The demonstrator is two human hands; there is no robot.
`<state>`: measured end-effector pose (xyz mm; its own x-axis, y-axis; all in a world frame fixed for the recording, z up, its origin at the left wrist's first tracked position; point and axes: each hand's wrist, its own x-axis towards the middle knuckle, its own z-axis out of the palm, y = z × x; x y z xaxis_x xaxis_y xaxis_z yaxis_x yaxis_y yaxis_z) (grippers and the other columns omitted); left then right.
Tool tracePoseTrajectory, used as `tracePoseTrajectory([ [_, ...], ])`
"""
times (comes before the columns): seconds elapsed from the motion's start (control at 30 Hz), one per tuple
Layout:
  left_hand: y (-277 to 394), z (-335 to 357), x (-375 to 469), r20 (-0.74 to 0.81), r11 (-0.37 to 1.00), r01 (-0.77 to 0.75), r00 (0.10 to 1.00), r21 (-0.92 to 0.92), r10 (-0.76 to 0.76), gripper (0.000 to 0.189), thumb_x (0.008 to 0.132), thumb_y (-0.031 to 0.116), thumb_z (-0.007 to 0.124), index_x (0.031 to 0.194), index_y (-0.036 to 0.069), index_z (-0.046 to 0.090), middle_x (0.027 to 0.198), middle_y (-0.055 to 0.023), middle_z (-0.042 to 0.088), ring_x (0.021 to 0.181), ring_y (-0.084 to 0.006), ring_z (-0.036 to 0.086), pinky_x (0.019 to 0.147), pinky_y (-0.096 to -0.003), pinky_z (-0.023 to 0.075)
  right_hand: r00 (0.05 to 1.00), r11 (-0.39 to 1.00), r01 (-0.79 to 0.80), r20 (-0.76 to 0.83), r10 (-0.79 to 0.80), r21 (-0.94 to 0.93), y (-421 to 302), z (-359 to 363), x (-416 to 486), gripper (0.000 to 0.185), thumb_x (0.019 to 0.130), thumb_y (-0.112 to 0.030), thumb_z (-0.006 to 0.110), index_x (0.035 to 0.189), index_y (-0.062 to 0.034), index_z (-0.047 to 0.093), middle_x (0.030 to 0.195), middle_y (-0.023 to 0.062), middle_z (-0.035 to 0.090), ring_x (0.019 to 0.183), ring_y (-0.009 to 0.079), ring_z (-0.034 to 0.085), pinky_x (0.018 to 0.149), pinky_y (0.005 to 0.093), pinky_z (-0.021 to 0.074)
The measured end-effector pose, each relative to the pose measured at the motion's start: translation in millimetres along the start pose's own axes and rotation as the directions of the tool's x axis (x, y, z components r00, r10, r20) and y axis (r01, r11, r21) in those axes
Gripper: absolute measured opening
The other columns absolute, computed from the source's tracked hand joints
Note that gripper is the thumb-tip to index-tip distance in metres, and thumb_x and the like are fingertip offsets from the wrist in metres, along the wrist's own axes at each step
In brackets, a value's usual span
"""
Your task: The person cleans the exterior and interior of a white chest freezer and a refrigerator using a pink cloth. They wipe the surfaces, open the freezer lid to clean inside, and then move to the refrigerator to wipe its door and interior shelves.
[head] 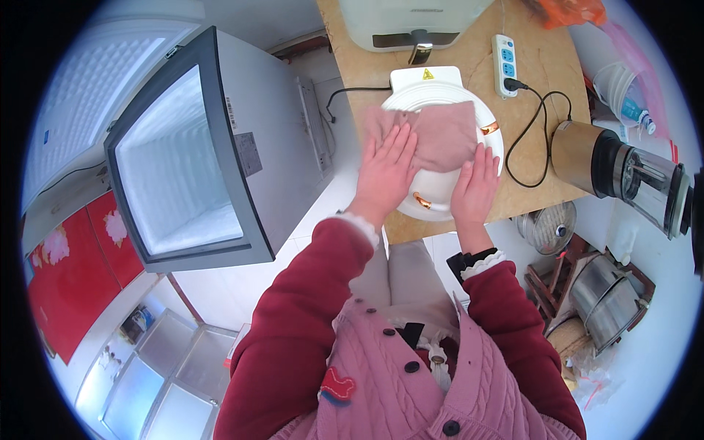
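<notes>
A folded dusty-pink cloth [445, 137] lies across the top of a round white electric cooking appliance [440, 190] with copper-coloured fittings. My left hand [385, 170] rests flat on the cloth's left part, fingers stretched out. At the cloth's lower right edge is my right hand [477, 181], its fingers extended along the appliance's right side and its thumb apart. Neither hand is closed around anything. Much of the appliance's upper face is hidden beneath the cloth. A yellow warning sticker [428, 74] marks its rear block.
The tan tabletop [542, 132] carries a white appliance [412, 25], a power strip [506, 66] with a plugged-in black cord [544, 110], and a blender [583, 157]. An open chest freezer [181, 165] stands left. Right of my legs are a glass lid [550, 225] and steel pot [608, 302].
</notes>
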<state>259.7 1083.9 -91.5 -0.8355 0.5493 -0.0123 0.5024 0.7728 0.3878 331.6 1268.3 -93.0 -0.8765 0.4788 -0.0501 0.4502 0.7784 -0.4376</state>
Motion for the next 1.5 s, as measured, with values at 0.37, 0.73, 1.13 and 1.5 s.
tracePoseTrajectory([
  [0.37, 34, -18, -81, 0.174, 0.975, 0.088, 0.983, -0.203, -0.052, 0.041, 0.097, 0.019, 0.059, 0.132, -0.002, 0.058, 0.135, -0.0217, 0.058, 0.132, -0.0368, 0.051, 0.104, -0.0421, 0.0458, 1.000, 0.999, -0.023, 0.019, 0.024, -0.048, 3, 2, 1, 0.055, 0.106, -0.040, 0.040, 0.153, -0.0111, 0.042, 0.158, 0.0198, 0.039, 0.148, 0.0431, 0.030, 0.117, 0.0626, 0.0223],
  [0.73, 67, -75, 40, 0.321, 0.506, 0.422, 0.905, -0.752, -0.278, 0.051, 0.096, 0.030, 0.064, 0.135, -0.002, 0.055, 0.128, -0.0267, 0.061, 0.119, -0.0377, 0.060, 0.102, -0.0391, 0.0469, 0.986, 0.819, -0.153, 0.036, 0.160, 0.553, 6, -26, 25, 0.051, 0.107, -0.034, 0.041, 0.152, -0.0100, 0.042, 0.157, 0.0237, 0.038, 0.145, 0.0435, 0.034, 0.119, 0.0513, 0.0267],
  [1.13, 4, -37, 44, 0.422, 0.982, 0.165, 0.887, 0.090, -0.187, 0.124, 0.068, 0.042, 0.089, 0.158, -0.003, 0.018, 0.167, -0.0236, 0.008, 0.155, -0.0372, 0.011, 0.125, -0.0437, 0.0193, 0.925, 0.925, 0.379, 0.039, -0.378, -0.024, -28, -10, 73, 0.054, 0.085, -0.020, 0.069, 0.135, -0.0014, 0.058, 0.149, 0.0214, 0.049, 0.137, 0.0373, 0.047, 0.115, 0.0415, 0.0382],
  [1.5, 6, -38, 49, 0.482, 0.969, 0.185, 0.842, 0.161, -0.241, 0.122, 0.069, 0.041, 0.090, 0.158, -0.002, 0.019, 0.167, -0.0203, 0.012, 0.155, -0.0333, 0.013, 0.124, -0.0413, 0.0208, 0.796, 0.807, 0.557, 0.152, -0.586, 0.198, -49, 1, 89, 0.038, 0.079, -0.006, 0.063, 0.117, -0.0074, 0.067, 0.129, 0.0105, 0.067, 0.123, 0.0245, 0.061, 0.107, 0.0352, 0.0465],
])
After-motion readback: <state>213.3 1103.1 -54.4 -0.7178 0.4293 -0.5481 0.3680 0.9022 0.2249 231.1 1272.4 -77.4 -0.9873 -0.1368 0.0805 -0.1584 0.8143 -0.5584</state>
